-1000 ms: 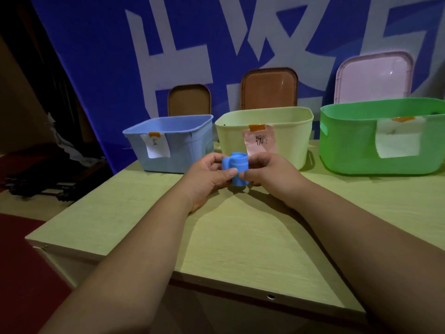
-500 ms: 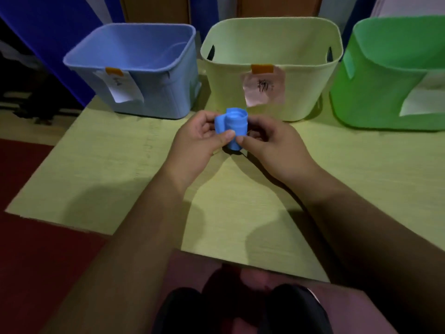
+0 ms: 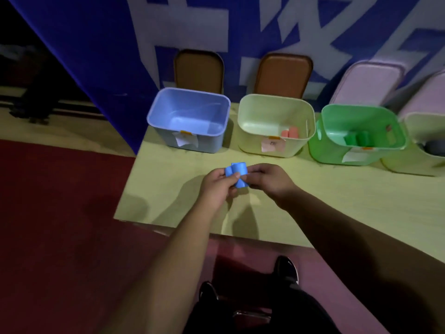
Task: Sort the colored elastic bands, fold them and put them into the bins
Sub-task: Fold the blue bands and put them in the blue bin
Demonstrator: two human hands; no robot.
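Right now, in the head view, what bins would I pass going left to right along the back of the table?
From the left: blue bin → pale yellow bin holding pink bands → green bin holding green bands → another pale bin, cut off at the frame's edge.

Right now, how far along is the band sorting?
Done: pink bands lie in the cream bin, and green bands in the green bin. In hand: the left hand and right hand both pinch a folded blue band above the table. Left: that band goes into the blue bin, which shows nothing inside.
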